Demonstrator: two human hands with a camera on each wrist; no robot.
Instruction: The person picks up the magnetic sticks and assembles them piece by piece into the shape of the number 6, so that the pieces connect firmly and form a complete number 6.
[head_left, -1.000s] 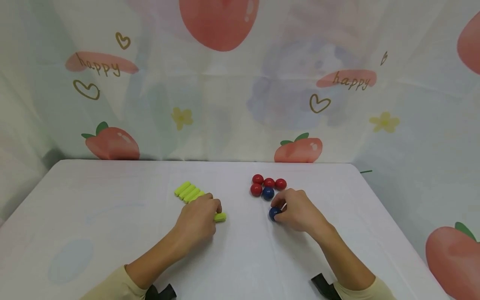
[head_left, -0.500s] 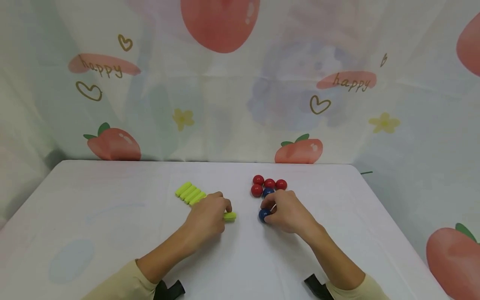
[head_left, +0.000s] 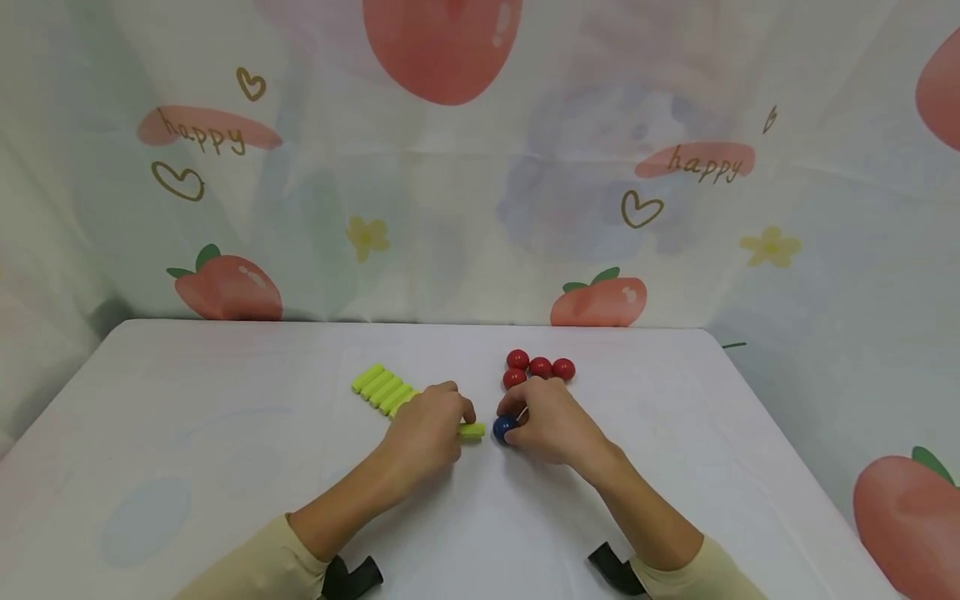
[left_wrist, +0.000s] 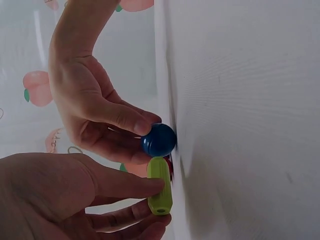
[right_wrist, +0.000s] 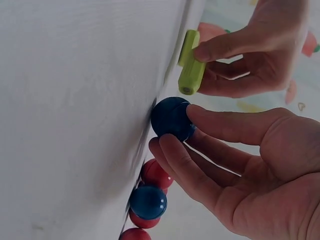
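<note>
My left hand (head_left: pixel 426 429) pinches a short yellow-green stick (head_left: pixel 472 431) between thumb and fingers, low over the white table. The end of that stick (left_wrist: pixel 160 200) shows a small dark round spot in the left wrist view. Facing it, my right hand (head_left: pixel 551 421) holds a glossy blue ball (head_left: pixel 504 430) by the thumb and fingertips. A narrow gap parts the stick's tip from this ball in the head view. Beyond the right hand lie several red balls (head_left: pixel 541 367). A second blue ball (right_wrist: pixel 148 202) sits among them, hidden by the hand in the head view.
Several more yellow-green sticks (head_left: pixel 382 387) lie side by side in a slanting row beyond the left hand, partly covered by it. The white tabletop (head_left: pixel 225 442) ends at a cloth backdrop (head_left: pixel 442 250) printed with peaches. Black straps show at both sleeves.
The left hand has slid right with its stick, and the right hand left with the blue ball, so the two are much closer. The other sticks and balls lie as before.
</note>
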